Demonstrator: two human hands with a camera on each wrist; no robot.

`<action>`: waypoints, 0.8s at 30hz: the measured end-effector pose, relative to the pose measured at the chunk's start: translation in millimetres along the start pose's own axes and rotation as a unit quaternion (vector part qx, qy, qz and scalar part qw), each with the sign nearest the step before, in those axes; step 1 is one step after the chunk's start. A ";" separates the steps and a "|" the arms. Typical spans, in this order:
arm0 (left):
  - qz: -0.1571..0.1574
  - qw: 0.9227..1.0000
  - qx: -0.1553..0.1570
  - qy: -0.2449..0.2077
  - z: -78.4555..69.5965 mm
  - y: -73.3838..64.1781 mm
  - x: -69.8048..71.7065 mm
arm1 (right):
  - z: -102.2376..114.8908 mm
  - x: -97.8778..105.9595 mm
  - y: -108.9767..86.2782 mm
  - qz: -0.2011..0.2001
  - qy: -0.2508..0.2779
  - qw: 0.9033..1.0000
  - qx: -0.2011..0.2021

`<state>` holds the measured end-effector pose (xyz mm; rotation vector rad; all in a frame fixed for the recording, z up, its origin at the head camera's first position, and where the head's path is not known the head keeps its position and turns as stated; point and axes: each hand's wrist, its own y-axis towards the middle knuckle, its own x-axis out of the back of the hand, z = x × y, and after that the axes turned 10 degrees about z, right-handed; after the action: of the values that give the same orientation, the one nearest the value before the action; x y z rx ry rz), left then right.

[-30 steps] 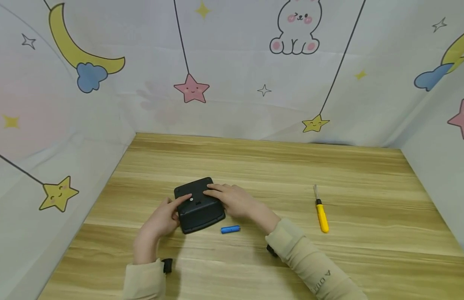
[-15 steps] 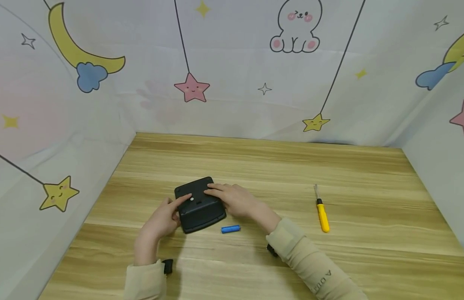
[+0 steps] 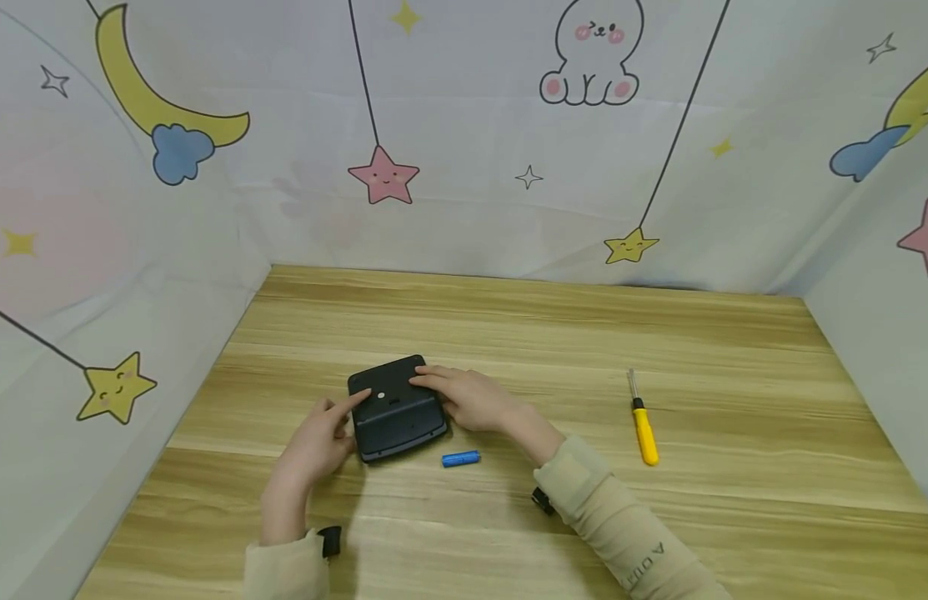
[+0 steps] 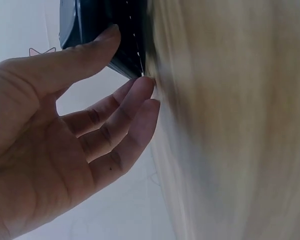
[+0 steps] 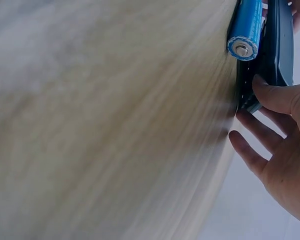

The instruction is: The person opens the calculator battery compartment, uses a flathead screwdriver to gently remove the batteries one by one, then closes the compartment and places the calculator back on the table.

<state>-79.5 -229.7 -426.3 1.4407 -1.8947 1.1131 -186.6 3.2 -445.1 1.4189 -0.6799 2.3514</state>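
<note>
A black desk calculator-like device (image 3: 399, 427) lies underside up on the wooden table, a small round white spot on its back. My left hand (image 3: 319, 442) holds its left side, index finger reaching onto the back. In the left wrist view the thumb (image 4: 97, 52) rests against the black casing, with the other fingers bent close to its lower edge. From the right, my right hand (image 3: 474, 402) grips the device with fingers over its back. The right thumb (image 5: 277, 97) presses on its side in the right wrist view. A blue battery (image 3: 460, 458) lies just in front of it.
A screwdriver (image 3: 644, 433) with a yellow handle lies to the right on the table (image 3: 509, 325). White cloth walls (image 3: 471, 233) printed with stars and moons stand behind and at both sides.
The device's near edge has shifted slightly back and left. My left hand has slid a little left, its index fingertip now left of the white spot. The battery and screwdriver stay put.
</note>
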 end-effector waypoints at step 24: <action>-0.085 0.996 -0.028 -0.006 3.3 -4.5 -1.1 | -0.2 4.1 -6.6 -0.050 0.024 0.998 0.016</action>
<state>-74.7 -232.3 -427.6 1.5478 -1.7607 0.9655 -185.4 9.0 -440.1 1.3719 -0.5482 2.3195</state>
